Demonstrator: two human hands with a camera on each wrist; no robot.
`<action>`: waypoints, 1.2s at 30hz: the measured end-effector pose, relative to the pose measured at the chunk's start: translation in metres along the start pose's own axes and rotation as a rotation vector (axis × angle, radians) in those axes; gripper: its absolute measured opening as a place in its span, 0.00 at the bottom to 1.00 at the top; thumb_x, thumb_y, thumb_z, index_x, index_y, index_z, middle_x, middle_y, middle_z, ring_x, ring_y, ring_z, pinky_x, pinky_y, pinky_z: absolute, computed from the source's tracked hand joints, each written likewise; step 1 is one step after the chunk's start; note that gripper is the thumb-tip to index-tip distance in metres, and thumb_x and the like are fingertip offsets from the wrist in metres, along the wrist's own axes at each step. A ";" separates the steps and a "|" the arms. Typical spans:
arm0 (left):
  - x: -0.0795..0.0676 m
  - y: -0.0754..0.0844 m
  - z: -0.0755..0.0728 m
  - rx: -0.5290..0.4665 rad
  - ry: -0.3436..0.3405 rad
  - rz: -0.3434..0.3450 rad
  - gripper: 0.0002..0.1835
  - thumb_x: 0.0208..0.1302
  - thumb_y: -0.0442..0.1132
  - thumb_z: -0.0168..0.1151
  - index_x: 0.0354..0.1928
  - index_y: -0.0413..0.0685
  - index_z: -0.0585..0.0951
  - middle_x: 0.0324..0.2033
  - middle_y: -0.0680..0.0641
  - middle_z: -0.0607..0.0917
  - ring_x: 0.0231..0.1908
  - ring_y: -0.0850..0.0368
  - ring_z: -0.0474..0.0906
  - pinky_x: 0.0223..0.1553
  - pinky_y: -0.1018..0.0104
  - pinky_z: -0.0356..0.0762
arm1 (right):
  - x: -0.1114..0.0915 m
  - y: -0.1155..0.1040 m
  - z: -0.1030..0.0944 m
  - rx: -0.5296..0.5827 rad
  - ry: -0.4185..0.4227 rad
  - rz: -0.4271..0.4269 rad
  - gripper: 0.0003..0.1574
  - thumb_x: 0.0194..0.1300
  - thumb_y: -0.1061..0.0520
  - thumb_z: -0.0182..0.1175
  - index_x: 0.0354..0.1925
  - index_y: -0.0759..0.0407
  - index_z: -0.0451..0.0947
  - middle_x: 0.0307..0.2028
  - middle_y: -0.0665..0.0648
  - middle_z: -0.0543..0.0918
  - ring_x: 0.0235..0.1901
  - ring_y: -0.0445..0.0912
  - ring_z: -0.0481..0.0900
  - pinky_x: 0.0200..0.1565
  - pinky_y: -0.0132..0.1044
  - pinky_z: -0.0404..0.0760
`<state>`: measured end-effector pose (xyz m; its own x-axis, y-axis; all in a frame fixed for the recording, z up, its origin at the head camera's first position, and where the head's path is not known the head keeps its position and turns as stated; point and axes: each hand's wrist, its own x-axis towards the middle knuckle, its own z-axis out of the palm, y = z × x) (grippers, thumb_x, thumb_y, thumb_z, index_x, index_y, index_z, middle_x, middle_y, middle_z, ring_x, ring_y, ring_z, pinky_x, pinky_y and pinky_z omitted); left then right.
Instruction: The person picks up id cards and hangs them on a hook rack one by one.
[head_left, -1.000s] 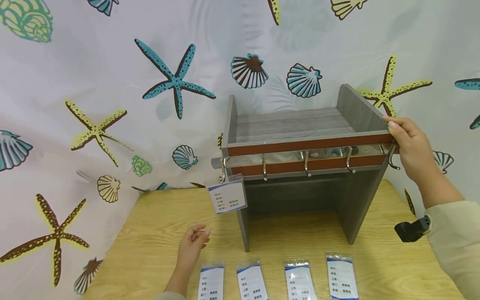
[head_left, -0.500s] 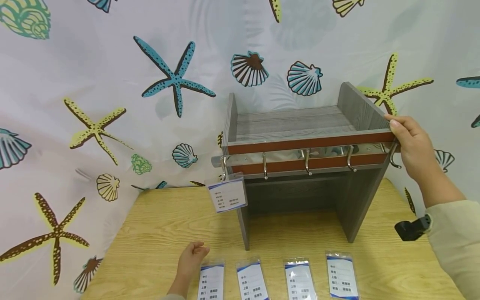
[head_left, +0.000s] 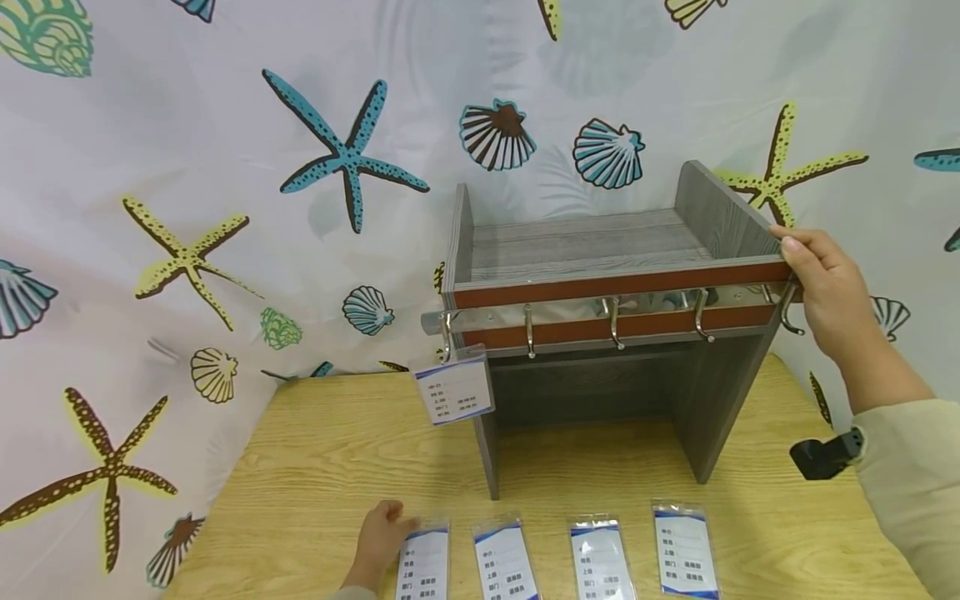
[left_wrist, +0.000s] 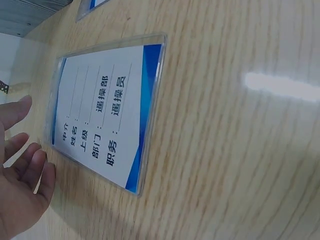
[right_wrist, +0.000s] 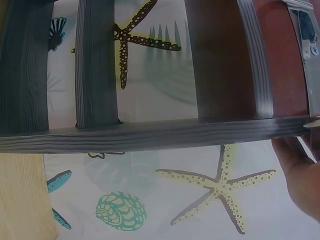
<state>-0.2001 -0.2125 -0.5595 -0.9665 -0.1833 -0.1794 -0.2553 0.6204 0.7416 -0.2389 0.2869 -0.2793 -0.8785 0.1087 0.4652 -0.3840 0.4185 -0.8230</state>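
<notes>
In the head view my left hand (head_left: 381, 535) is low over the table at the top left corner of the leftmost badge holder (head_left: 423, 565), a clear sleeve with a white and blue card. The left wrist view shows its relaxed fingers (left_wrist: 34, 167) close to the end of that badge holder (left_wrist: 100, 112), with the thumb held apart. My right hand (head_left: 831, 292) grips the front right corner of a grey wooden shelf (head_left: 585, 242), thumb on the front and fingers on the side panel. Another badge holder (head_left: 454, 390) hangs from the leftmost hook (head_left: 447, 337).
A metal rail with several hooks (head_left: 614, 323) runs along the shelf's red-brown front. Three more badge holders, including a middle one (head_left: 600, 562) and a right one (head_left: 686, 550), lie in a row on the wooden table (head_left: 322, 450). A shell-and-starfish curtain (head_left: 225, 125) hangs behind.
My left hand has come down from beside the hanging badge holder to the leftmost badge holder on the table. The right hand keeps its grip on the shelf.
</notes>
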 end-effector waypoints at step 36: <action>-0.007 0.005 0.005 0.263 -0.054 0.089 0.20 0.35 0.39 0.70 0.30 0.45 0.70 0.28 0.48 0.73 0.32 0.49 0.65 0.29 0.60 0.69 | 0.000 0.001 0.001 -0.002 0.006 -0.001 0.22 0.68 0.48 0.36 0.57 0.47 0.63 0.52 0.54 0.61 0.53 0.44 0.58 0.51 0.35 0.57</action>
<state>-0.1945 -0.2044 -0.5573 -0.9835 -0.0830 -0.1605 -0.1604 0.8099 0.5642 -0.2394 0.2869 -0.2807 -0.8764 0.1143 0.4679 -0.3840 0.4204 -0.8221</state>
